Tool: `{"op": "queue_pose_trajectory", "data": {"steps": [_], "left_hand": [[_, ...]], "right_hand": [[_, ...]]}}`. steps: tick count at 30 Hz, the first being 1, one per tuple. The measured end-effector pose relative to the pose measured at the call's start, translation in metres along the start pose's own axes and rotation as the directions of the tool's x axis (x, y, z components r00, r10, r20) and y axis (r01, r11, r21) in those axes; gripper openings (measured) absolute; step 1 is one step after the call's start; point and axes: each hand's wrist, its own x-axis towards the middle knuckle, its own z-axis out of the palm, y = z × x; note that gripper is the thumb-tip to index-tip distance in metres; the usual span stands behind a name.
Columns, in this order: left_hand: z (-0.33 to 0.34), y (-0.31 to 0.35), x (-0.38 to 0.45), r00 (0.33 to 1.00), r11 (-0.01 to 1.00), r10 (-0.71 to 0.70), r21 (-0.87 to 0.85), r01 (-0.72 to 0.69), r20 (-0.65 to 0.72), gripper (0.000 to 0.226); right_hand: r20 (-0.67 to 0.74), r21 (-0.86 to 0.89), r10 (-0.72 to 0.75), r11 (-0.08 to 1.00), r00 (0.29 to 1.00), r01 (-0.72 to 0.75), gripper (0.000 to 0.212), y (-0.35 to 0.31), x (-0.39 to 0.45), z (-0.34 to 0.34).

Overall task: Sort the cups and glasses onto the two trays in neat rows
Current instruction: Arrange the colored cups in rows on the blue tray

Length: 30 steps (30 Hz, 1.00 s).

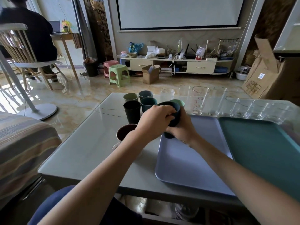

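Observation:
Both hands hold a dark blue cup (pixel 175 113) over the far left corner of the lilac tray (pixel 186 159). My left hand (pixel 154 120) grips its upper part; my right hand (pixel 183 129) wraps its lower part. The cup's base (pixel 168 135) shows below my fingers, and I cannot tell if it is one cup or two stacked. A black cup (pixel 131 112), teal cups (pixel 148 104), (pixel 145 95), a pale green cup (pixel 130 97) and a mint cup (pixel 179 102) stand behind. A brown-lined mug (pixel 124 132) is beside my left wrist. Several clear glasses (pixel 199 101) line the table's far right.
A teal tray (pixel 259 146) lies right of the lilac one. A striped sofa (pixel 21 143) borders the table (pixel 90 143) on the left. Beyond are green and pink stools (pixel 119 75), a TV cabinet (pixel 175 64), a cardboard box (pixel 267 73) and a seated person (pixel 32 33).

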Motion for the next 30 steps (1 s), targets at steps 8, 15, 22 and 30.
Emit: {"op": "queue_pose_trajectory", "data": {"steps": [8, 15, 22, 30], "left_hand": [[-0.03, -0.081, -0.019, 0.913, 0.861, -0.407, 0.346, 0.373, 0.029, 0.038], [-0.025, -0.096, -0.039, 0.798, 0.731, -0.597, 0.466, 0.499, 0.082, 0.019], [-0.02, -0.107, -0.04, 0.82, 0.753, -0.572, 0.38, 0.538, -0.028, 0.016], [-0.02, -0.117, -0.039, 0.701, 0.693, -0.705, 0.108, 0.713, -0.108, 0.009]], "right_hand": [[-0.011, 0.002, 0.17, 0.985, 0.985, -0.17, 0.071, 0.057, -0.033, -0.003], [-0.025, 0.098, 0.264, 0.961, 0.964, -0.26, 0.073, 0.075, -0.041, 0.013], [0.157, -0.032, 0.237, 0.972, 0.959, -0.235, 0.136, 0.06, -0.048, -0.01], [0.018, -0.243, 0.012, 0.97, 1.0, -0.008, 0.089, 0.013, -0.033, -0.022]]}}
